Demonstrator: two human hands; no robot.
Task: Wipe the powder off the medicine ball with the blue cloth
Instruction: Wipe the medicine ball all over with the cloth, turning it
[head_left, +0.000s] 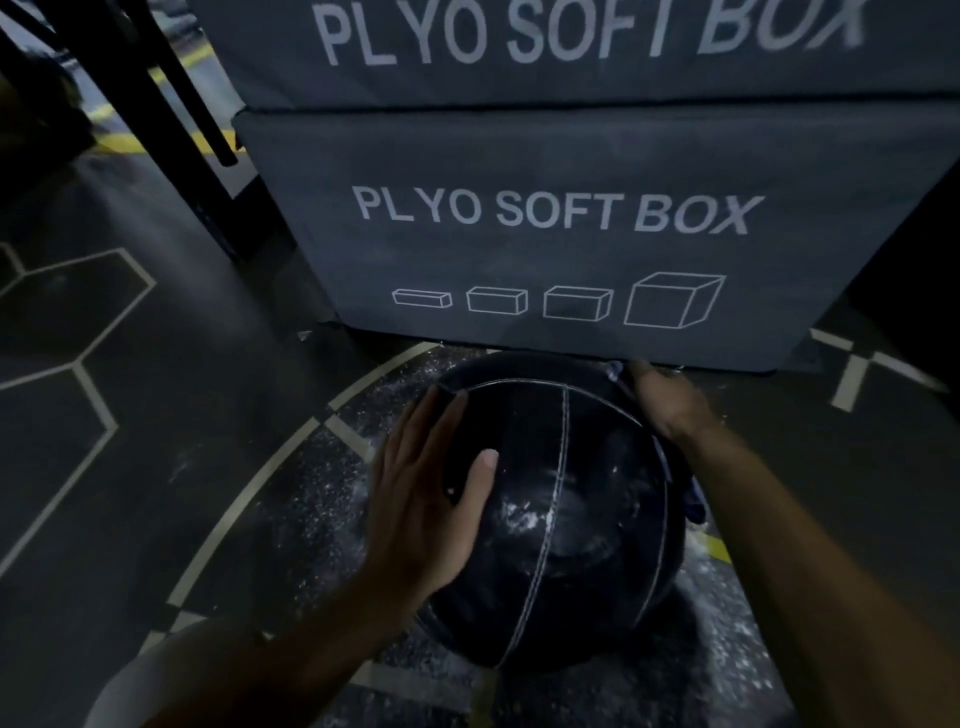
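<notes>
A black medicine ball (561, 499) with white stitched seams rests on the dark gym floor, with smears of white powder on its top. My left hand (431, 493) lies flat on the ball's left side, fingers spread. My right hand (667, 397) presses against the ball's upper right edge and holds the blue cloth (693, 501), which hangs down the ball's right side; most of the cloth is hidden behind the ball and my forearm.
Two stacked grey plyo soft boxes (561, 218) stand right behind the ball. White powder (332, 499) is scattered on the floor around the ball. Dark metal rack legs (171, 104) rise at the far left. The floor carries pale hexagon and curved lines.
</notes>
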